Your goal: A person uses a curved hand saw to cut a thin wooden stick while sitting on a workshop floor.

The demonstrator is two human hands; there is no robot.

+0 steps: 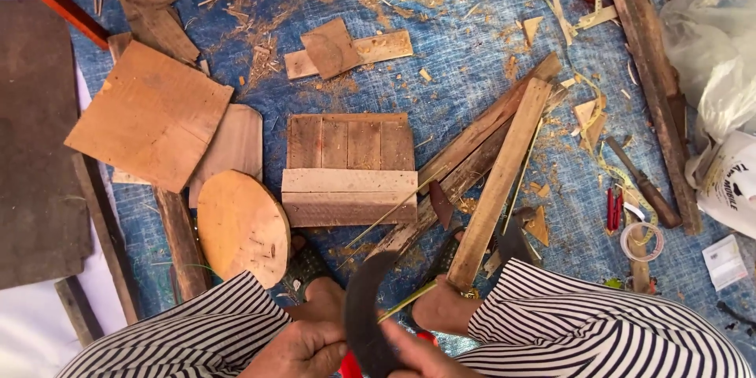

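Beside the rough-sawn wooden slat panel [349, 168] lies a smooth-faced round wood disc [242, 227] — under both, a woven blue plastic tarp [465, 63], matt, littered with dry shavings.

blue tarp [472, 55], brown planks [349, 169] — black-and-white striped trousers [583, 323], dark blade [364, 315]

Bright even daylight, soft shadows, sharp

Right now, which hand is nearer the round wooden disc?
Left. The left hand sits just below and right of the round wooden disc; the right hand is farther right, beyond the dark curved blade.
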